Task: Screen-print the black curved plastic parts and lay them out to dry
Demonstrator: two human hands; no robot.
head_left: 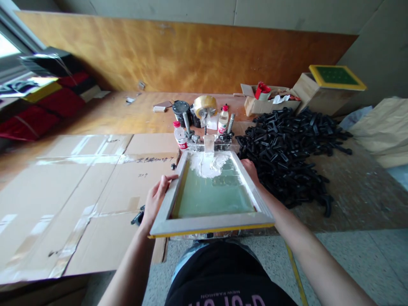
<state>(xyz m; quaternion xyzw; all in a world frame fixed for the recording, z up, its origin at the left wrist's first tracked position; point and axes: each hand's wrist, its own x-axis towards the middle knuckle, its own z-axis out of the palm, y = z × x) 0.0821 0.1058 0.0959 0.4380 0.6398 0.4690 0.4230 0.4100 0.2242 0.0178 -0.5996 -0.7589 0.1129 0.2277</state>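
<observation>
Got a pale wooden screen-print frame (pixel 210 225) with a yellow-taped edge, sitting over the wooden tabletop (pixel 108 111), far end at chunky metal clamps (pixel 204 143). Its smooth green mesh (pixel 213 199) had thick, lumpy white paste (pixel 207 165) smeared across the far end. The left hand (pixel 157 199) had a firm grip, fingers curled over the frame's left rail. The right hand (pixel 251 171) lay on the right rail, but I can't tell if that grip was closed. Left of the frame was flattened, taped brown cardboard (pixel 79 204); right of it, a heap of ribbed black plastic pieces (pixel 287 148). Beyond it stood a clear tape roll (pixel 205 106).
</observation>
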